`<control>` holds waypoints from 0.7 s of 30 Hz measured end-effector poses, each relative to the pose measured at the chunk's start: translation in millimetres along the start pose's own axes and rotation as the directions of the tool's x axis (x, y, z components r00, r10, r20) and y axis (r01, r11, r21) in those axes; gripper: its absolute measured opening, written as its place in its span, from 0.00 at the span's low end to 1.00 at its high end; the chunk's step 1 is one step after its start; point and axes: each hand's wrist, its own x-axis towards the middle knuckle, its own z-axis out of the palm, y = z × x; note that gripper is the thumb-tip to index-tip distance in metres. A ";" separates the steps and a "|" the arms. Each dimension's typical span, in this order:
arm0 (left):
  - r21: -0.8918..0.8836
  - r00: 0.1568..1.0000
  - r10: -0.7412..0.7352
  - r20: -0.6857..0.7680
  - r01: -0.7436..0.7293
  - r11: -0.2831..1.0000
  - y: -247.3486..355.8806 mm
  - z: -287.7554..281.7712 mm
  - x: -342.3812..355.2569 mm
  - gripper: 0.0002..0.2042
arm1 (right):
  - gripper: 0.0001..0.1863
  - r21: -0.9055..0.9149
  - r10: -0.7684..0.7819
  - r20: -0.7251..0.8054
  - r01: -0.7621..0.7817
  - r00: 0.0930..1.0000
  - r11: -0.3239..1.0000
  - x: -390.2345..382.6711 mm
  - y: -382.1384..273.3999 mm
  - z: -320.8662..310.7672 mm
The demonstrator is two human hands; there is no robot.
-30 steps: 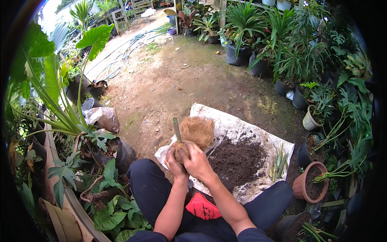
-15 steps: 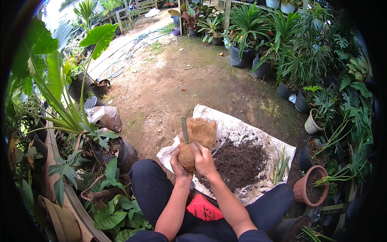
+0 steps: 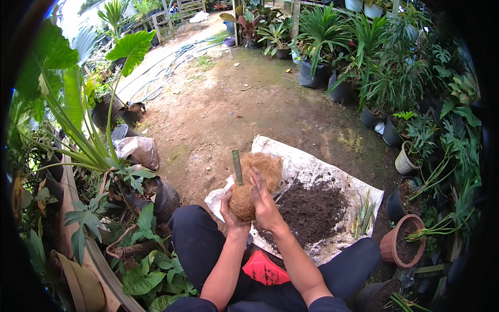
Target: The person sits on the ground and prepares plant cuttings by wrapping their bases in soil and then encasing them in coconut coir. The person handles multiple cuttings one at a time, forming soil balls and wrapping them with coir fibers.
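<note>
A round ball of brown coconut fibre is cupped in my left hand, whose fingers wrap its left side and underside. Out of its top stands a flat green leaf cutting, leaning slightly left. My right hand lies against the ball's right side with the fingers stretched out and pointing up. Just beyond the hands, a loose heap of coconut fibre rests on a white woven sheet. Dark soil is spread over the sheet to the right of my hands.
Several green leaf cuttings lie at the sheet's right side. A red plastic piece with soil on it sits between my legs. Potted plants line both sides, among them a terracotta-coloured pot at right. A blue hose crosses the ground far left.
My right hand has gone from fingers curled over the ball to fingers straightened along its side. The ball and leaf cutting stay in my left hand.
</note>
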 end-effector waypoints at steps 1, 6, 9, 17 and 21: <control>-0.008 1.000 -0.013 0.001 0.013 1.000 0.6 -0.5 0.4 0.21 | 0.32 0.031 -0.008 0.012 0.008 1.000 0.999 0.6 -0.9 -1.3; -0.041 0.995 -0.100 0.005 0.100 0.994 4.1 -2.7 3.2 0.22 | 0.32 -0.065 -0.083 0.012 0.084 0.996 0.994 3.3 -9.9 -17.2; 0.023 0.990 -0.138 0.019 0.137 0.990 0.3 -6.2 2.9 0.23 | 0.31 -0.388 -0.260 0.114 0.284 0.959 0.877 2.9 -17.1 -25.9; 0.076 0.974 -0.049 0.220 0.033 0.997 -8.8 -21.7 2.9 0.20 | 0.14 -0.366 -0.516 0.081 0.507 0.853 0.780 0.2 -4.7 -7.3; 0.068 0.988 -0.032 0.154 0.022 0.997 -7.3 -19.4 2.3 0.15 | 0.13 -0.317 -0.476 0.075 0.474 0.876 0.821 0.4 6.3 -7.8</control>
